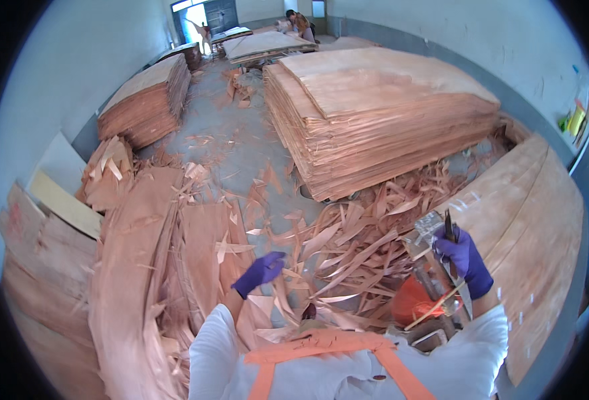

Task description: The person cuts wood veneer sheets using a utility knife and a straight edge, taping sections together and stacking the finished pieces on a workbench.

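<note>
My right hand (466, 259), in a purple glove, is closed around a knife (466, 301). Its dark handle end pokes up above the fist, and a grey blade shows below. The hand is at the end of a narrow bench (434, 273) that has a worn block (422, 233) on top. To the left, my left hand (261, 272) wears a matching glove and holds nothing. Its fingers are loosely extended over thin wood veneer strips (348, 253) strewn on the floor. Beside the bench lies a large veneer sheet (528, 253).
Ahead stands a tall veneer stack (388, 133), with a smaller stack (144, 103) at far left. Long veneer pieces (134, 267) lie to my left near leaning boards (48, 280). An orange bundle (414, 300) sits by the bench. A person (301, 25) bends over a far stack.
</note>
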A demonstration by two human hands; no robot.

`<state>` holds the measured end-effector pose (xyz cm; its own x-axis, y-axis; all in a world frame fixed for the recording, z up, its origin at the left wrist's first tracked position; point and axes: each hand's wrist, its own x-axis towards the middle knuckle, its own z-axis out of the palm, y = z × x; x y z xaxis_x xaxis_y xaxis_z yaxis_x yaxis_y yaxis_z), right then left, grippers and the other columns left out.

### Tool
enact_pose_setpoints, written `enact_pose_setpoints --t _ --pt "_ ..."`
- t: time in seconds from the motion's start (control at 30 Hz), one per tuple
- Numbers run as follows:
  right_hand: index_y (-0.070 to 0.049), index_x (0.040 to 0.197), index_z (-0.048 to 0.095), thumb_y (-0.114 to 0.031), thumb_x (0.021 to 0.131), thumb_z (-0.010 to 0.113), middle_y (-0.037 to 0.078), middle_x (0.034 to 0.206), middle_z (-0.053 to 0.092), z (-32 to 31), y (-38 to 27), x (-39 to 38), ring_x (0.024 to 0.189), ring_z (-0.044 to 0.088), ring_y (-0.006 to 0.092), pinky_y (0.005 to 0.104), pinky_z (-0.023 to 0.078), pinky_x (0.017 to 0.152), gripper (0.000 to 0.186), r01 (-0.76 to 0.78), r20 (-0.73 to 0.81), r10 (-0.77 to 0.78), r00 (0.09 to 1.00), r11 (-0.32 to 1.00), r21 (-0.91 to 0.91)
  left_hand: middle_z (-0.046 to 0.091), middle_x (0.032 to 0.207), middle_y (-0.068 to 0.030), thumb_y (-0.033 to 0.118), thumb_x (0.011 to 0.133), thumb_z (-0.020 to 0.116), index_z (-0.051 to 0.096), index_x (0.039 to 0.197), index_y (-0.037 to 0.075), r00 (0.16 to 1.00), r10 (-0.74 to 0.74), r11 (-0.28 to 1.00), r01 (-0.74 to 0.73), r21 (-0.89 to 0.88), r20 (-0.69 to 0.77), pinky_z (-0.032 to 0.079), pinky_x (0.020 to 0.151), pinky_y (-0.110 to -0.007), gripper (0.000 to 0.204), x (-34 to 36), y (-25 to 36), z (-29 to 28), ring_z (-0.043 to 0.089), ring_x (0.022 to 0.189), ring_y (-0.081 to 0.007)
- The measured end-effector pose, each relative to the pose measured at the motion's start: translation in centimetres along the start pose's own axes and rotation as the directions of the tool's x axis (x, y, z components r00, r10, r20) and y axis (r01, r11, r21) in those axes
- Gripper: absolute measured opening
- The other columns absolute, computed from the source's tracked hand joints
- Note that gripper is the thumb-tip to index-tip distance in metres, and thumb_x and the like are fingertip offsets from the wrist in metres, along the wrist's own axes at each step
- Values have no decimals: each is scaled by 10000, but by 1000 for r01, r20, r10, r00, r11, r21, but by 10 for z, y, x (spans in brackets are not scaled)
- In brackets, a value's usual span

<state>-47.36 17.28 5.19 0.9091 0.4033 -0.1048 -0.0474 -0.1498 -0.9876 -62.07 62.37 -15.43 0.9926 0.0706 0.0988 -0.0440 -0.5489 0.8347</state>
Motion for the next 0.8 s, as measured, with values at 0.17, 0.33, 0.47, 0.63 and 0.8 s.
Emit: enact_pose_setpoints --t 0.17,0.33,0.47,0.63,0.8 --pt "-70 961 574 -160 859 624 -15 767 560 -13 -10 132 642 494 61 210 399 562 145 134 -59 -133 989 991 12 622 887 -50 89 923 507 604 1103 8 773 -616 780 570 -260 -151 486 690 -266 220 -36 -171 -112 563 765 -127" --pt "-74 1058 590 -177 861 617 0 920 621 -54 -34 191 836 588 107 256 460 713 224 66 -205 -59 977 997 28 637 910 -91 128 906 528 623 1067 20 454 -886 441 888 127 -92 494 718 -307 216 -117 -213 -114 583 817 -182" --pt "-66 1157 537 -189 903 553 50 1113 606 -96 -21 226 1001 591 148 287 473 792 283 51 -357 -62 932 998 -41 639 941 -121 144 891 540 621 1073 22 461 -887 427 797 427 26 494 753 -334 233 -25 -244 -95 591 862 -228" --pt "-62 1063 542 -166 882 589 53 884 608 -111 -20 282 775 603 141 268 468 664 214 16 -534 57 843 991 132 641 980 -157 164 872 555 618 1079 25 699 -687 675 513 531 199 494 797 -367 258 169 -285 -84 601 918 -286" --pt "-33 1050 537 -162 852 641 53 793 598 -110 0 315 644 597 142 250 462 558 258 -32 -720 208 662 968 251 643 1019 -194 184 853 570 615 1086 27 901 -118 911 -70 407 418 494 841 -400 285 478 -255 -38 611 974 -344"
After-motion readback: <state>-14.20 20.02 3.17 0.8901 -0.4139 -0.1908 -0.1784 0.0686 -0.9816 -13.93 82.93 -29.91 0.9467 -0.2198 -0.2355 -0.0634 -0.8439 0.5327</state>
